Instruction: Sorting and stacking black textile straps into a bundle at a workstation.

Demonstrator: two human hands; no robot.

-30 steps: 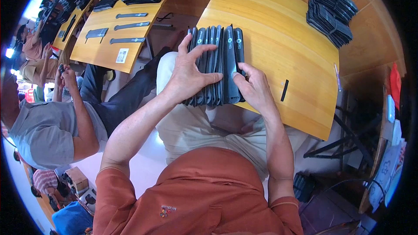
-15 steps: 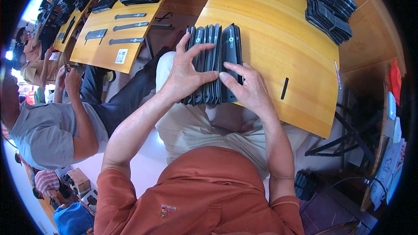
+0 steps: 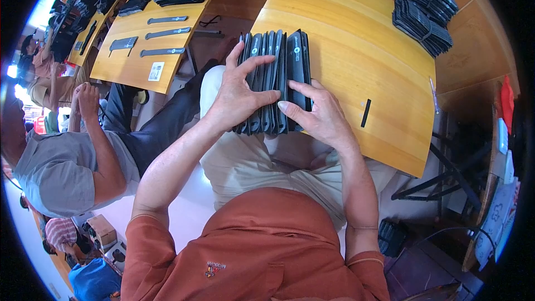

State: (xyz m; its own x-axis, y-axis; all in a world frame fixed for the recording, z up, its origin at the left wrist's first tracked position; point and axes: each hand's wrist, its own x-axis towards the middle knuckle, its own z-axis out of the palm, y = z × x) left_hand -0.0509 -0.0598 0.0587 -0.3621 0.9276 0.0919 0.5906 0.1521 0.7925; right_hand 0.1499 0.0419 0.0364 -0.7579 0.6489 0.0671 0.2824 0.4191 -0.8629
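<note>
A row of flat dark straps (image 3: 257, 75), packed side by side with pale round marks near their far ends, lies at the near left edge of the wooden table and overhangs it. My left hand (image 3: 235, 96) grips this pack, its index finger and thumb across the top and other fingers by the left side. At the pack's right end, my right hand (image 3: 323, 110) has thumb and index finger on the edges of a few straps (image 3: 298, 58). Those lean slightly apart from the main pack. Finger undersides are hidden.
A short black strip (image 3: 365, 113) lies on my table (image 3: 345, 39). Tied bundles of dark straps (image 3: 426, 11) sit at its far right corner. To the left, a co-worker (image 3: 72, 167) sits by another table (image 3: 136, 58) holding single straps and dark piles. A black metal stand (image 3: 440, 181) is right.
My right thumb has slid a little left along the strap edges, and the right-end straps have shifted slightly. My left hand stays in place. The co-worker's hands have come closer together.
</note>
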